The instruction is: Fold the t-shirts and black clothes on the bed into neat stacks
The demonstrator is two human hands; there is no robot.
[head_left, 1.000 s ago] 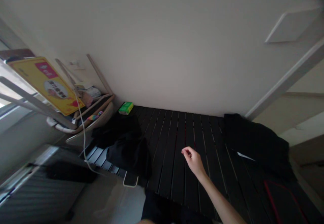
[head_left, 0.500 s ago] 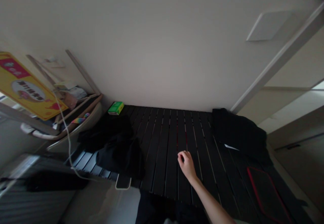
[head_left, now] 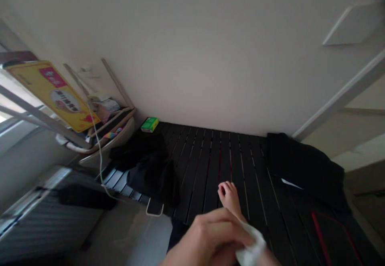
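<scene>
White tissue-like wad [head_left: 252,245] in play, low in the head view, pinched under the bent fingers of the left hand [head_left: 207,238] and right at the right forearm [head_left: 268,258], so close I can't call contact for sure! That left grip looks clamped down on the wad, its fingertips blurred and partly hidden. Beyond it, the right hand [head_left: 231,198] hangs over the dark slatted table [head_left: 195,154], fingers loosely curled round a small gap; nothing shows in it, but with the palm out of sight I can't tell how tightly it closes.

How to play this well? Keep the wad bunched flat beneath several fingers, I'd say, press lightly and evenly, and hold the right arm steady so the soft stuff doesn't slip.

And what a change from half a second ago! Then only a pale blur showed at the bottom edge; now the left hand cuts across the foreground. The viewpoint has swung too: the green packet [head_left: 149,124], the pale-rimmed slab [head_left: 155,207] and the red-edged panel [head_left: 335,238] all sit further right in view, though seemingly unmoved on the table.
</scene>
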